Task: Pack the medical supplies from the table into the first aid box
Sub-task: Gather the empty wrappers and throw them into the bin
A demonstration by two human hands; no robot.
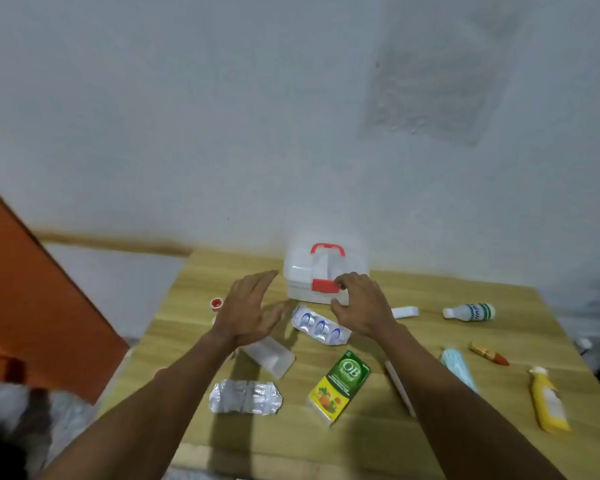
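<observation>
The white translucent first aid box (300, 277) with a red handle and red latch (324, 285) stands closed at the far side of the wooden table (378, 441). My right hand (359, 304) has its fingertips on the red latch. My left hand (250, 308) hovers open just left of the box, touching nothing. Around them lie a blue-printed blister pack (321, 325), a silver blister strip (245, 397), a green OB herbal carton (340, 386), a clear plastic packet (269, 355) and a small red-capped pot (217, 303).
On the right of the table lie a small white box (405, 312), a white bottle (470, 312) on its side, a folded blue face mask (458, 367), a red-tipped tube (489, 353), a yellow tube (548, 400) and a white stick (400, 388). An orange panel (32, 299) stands left.
</observation>
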